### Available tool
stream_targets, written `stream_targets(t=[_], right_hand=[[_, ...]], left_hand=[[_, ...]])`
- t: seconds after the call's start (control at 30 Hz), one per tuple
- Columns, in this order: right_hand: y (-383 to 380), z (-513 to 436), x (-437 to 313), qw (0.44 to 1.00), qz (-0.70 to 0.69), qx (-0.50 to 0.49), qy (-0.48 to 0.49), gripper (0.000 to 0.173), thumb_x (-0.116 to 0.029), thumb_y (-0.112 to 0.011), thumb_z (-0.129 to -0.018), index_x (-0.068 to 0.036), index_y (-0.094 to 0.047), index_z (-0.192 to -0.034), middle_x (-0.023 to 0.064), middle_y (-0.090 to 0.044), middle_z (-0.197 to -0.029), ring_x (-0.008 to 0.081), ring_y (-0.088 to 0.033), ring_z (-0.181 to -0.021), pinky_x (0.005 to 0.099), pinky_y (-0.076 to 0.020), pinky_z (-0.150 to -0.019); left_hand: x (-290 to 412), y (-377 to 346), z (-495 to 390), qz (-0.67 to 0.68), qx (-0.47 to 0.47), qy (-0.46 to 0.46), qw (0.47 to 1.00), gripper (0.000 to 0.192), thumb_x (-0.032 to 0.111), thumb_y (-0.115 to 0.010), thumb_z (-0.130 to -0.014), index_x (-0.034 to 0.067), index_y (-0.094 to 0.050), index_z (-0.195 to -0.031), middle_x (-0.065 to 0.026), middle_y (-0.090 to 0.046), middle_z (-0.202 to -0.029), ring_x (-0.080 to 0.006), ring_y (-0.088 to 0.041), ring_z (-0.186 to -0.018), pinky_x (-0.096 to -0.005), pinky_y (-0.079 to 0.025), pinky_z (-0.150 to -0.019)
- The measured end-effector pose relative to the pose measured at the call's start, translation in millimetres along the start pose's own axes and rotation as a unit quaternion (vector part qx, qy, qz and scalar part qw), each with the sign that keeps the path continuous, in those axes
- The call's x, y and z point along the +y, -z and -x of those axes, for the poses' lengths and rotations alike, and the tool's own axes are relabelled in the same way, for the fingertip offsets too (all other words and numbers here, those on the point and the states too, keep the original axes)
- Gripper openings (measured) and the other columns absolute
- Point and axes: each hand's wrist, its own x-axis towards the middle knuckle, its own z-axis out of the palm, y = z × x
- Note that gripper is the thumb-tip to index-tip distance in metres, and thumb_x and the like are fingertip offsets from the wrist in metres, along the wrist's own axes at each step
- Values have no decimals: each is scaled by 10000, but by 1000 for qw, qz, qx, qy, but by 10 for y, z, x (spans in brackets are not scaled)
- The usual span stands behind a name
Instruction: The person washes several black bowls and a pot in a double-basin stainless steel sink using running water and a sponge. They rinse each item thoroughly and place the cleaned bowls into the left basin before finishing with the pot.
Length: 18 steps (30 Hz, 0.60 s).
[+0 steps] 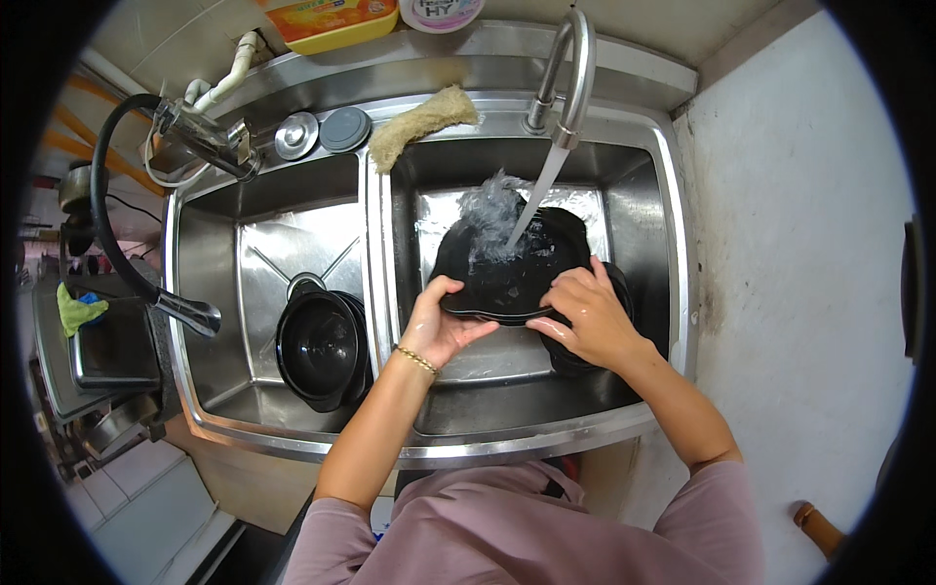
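My left hand point(442, 325) grips the near left edge of a black dish point(497, 281), its thumb over the rim. At the dish's near right edge, my right hand point(589, 314) touches the rim with its fingers bent over it. The dish is tilted in the right basin, and water from the curved metal faucet point(578, 80) splashes onto it. Partly hidden behind my right hand and forearm is more black cookware point(567, 358). In the left basin, black bowls point(322, 347) with small side handles stand together, apparently stacked.
A steel divider point(376, 292) separates the basins. A loofah point(424, 124), a grey round lid point(345, 129) and a metal drain cover point(297, 136) lie along the back ledge. At the left, a black hose with a metal spray head point(190, 313) hangs over the sink's rim.
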Motion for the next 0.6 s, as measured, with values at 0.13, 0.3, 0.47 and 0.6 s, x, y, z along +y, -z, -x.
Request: stream_targets(t=[0.13, 0.3, 0.47, 0.6], right_hand=[[177, 114, -181, 998, 12, 54, -7, 290, -339, -725, -736, -80, -597, -767, 51, -564, -802, 240, -531, -899, 598, -255, -1002], [172, 103, -405, 962, -206, 127, -130, 210, -151, -760, -718, -12, -606, -684, 62, -556, -589, 169, -548, -544, 295, -465, -604], [128, -69, -414, 664, -635, 228, -322, 263, -221, -493, -953, -9, -610, -1056, 45, -634, -1007, 115, -582, -906, 256, -442, -835], [81, -293, -641, 555, -738, 204, -325, 349, -253, -439, -969, 14, -552, -1162, 86, -623, -1119, 166, -598, -1005, 297, -451, -898]], left_hand=[[-69, -102, 95, -23, -56, 11, 998, 507, 314, -532, -830, -37, -458, -1188, -235, -573, -1090, -358, -631, -912, -422, -589, -727], [164, 85, 475, -106, -130, 60, 984, 758, 605, -395, -893, -20, -372, -1321, -240, -575, -1124, -365, -609, -1022, -377, -588, -729], [342, 428, 929, -168, -97, -146, 970, 485, 359, -396, -974, 8, -435, -1307, -196, -598, -1138, -292, -623, -1013, -363, -557, -788], [432, 975, 1357, -144, 4, -264, 954, 393, 274, -454, -959, -2, -499, -1235, -173, -625, -1087, -247, -649, -933, -340, -555, -766]])
